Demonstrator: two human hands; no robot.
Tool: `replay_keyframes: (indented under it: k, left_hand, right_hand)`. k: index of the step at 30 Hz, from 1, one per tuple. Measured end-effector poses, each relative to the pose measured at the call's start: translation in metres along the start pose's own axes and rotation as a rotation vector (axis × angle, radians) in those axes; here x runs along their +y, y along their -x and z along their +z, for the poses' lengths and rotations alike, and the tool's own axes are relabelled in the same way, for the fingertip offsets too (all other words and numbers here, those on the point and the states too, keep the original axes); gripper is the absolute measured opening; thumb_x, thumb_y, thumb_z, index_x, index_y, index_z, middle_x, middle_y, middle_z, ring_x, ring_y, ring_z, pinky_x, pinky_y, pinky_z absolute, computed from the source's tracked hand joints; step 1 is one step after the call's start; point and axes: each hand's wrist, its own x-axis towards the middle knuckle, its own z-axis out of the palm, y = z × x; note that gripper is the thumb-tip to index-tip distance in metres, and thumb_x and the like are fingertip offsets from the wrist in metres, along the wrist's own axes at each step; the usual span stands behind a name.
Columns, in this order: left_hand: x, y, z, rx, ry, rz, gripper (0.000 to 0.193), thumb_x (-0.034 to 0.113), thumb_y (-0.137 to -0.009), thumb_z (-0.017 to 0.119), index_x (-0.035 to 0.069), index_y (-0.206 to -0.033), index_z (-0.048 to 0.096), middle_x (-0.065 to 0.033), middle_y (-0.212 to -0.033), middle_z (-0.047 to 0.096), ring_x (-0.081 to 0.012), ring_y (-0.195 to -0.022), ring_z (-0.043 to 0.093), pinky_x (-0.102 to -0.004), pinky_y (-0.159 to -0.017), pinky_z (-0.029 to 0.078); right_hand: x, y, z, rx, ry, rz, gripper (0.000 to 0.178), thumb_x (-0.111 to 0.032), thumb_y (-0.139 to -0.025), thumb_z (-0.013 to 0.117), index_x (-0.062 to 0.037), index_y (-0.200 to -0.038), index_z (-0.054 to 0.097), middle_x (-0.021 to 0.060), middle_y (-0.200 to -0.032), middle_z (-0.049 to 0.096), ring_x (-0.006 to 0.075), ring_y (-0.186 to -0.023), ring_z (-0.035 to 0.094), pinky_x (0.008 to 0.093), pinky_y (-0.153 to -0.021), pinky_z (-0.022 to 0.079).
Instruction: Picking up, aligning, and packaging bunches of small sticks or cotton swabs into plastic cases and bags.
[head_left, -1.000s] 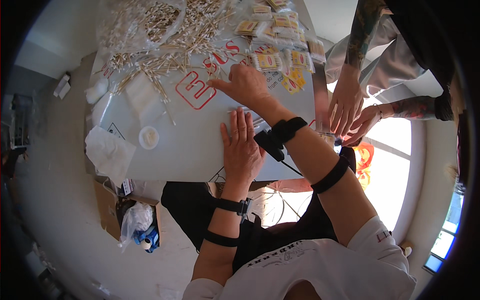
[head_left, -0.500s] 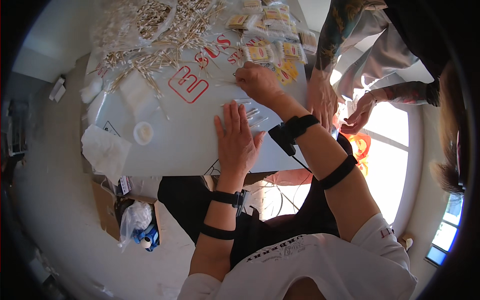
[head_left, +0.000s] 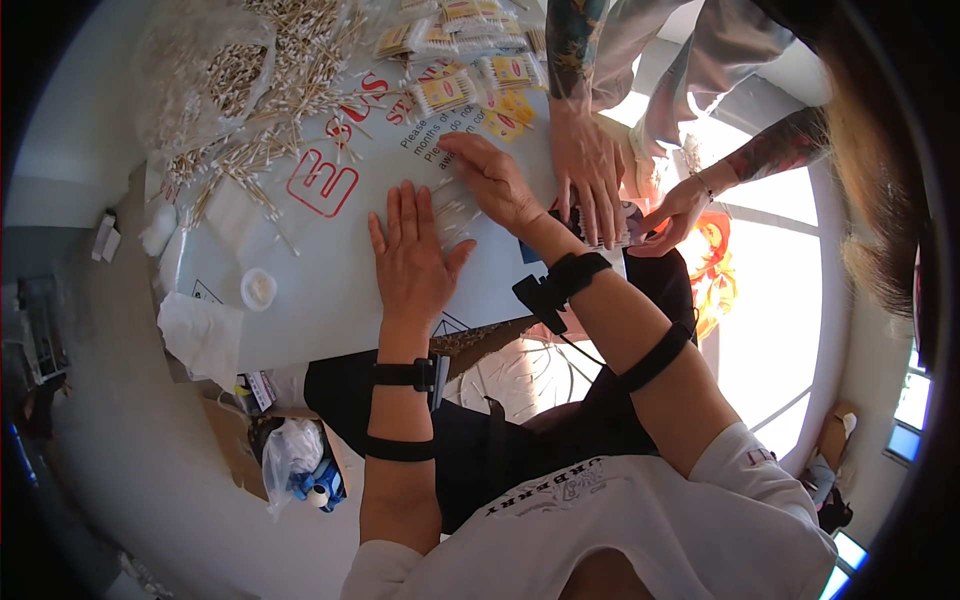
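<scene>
My left hand lies flat on the grey-white table sheet, palm down with its fingers stretched out. A few loose cotton swabs lie just right of its fingers, slightly blurred. Across from it, my right hand is held on its edge beside those swabs, fingers stretched and thumb side up, gripping nothing that I can see. The swabs lie between my two hands. Beyond my right hand are several clear packets of cotton swabs with yellow labels.
A heap of loose cotton swabs spills from a clear bag at the far left. Nearer are a small white dish and a white tissue. At right, a co-worker's hands handle a dark printed item. A cardboard box stands below the table.
My right hand has gone from curled fingers to stretched ones beside the loose swabs. My left hand stays flat. The co-worker's hands have come together over the dark item. The whole view has shifted.
</scene>
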Motion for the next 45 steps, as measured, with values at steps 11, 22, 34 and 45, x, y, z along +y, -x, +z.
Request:
replay_keyframes:
  k: [11, 22, 34, 45]
  left_hand:
    - [0.006, 0.005, 0.008, 0.056, -0.01, 0.059, 0.066, 0.022, -0.085, 0.066, -0.002, -0.141, 0.04, -0.023, -0.149, 0.036, -0.0361, -0.142, 0.03, -0.0512, -0.116, 0.022]
    - [0.001, 0.0, 0.023, 0.262, 0.344, 0.041, 0.048, 0.022, -0.095, 0.057, 0.0, -0.136, 0.043, -0.0234, -0.144, 0.038, -0.0415, -0.135, 0.036, -0.05, -0.109, 0.034]
    - [0.011, 0.012, 0.018, 0.433, 0.409, -0.023, 0.038, 0.009, -0.096, 0.054, 0.001, -0.132, 0.046, -0.0189, -0.141, 0.044, -0.0364, -0.133, 0.041, -0.0468, -0.108, 0.036]
    - [0.142, 0.038, 0.02, 0.046, 0.45, 0.321, 0.029, 0.0, -0.08, 0.064, -0.001, -0.109, 0.057, -0.0162, -0.105, 0.06, -0.0355, -0.102, 0.057, -0.0434, -0.089, 0.046]
  right_hand:
    - [-0.031, 0.047, 0.024, 0.281, -0.28, 0.184, 0.029, -0.013, -0.099, 0.049, 0.0032, -0.123, 0.055, 0.0192, -0.13, 0.054, 0.0322, -0.119, 0.054, 0.0344, -0.101, 0.042]
    - [-0.027, 0.045, 0.029, 0.348, -0.329, 0.228, 0.035, -0.021, -0.099, 0.05, 0.0026, -0.124, 0.054, 0.0205, -0.139, 0.046, 0.0362, -0.124, 0.05, 0.0371, -0.102, 0.042]
    - [-0.035, 0.068, 0.011, 0.445, -0.22, 0.194, 0.032, -0.022, -0.098, 0.056, 0.0031, -0.118, 0.056, 0.0191, -0.124, 0.058, 0.0323, -0.109, 0.06, 0.037, -0.092, 0.048]
    - [-0.04, 0.196, -0.108, 0.845, -1.003, 0.988, 0.02, -0.018, -0.088, 0.066, -0.0063, -0.074, 0.059, 0.0006, -0.06, 0.053, 0.007, -0.046, 0.043, 0.0228, -0.04, 0.027]
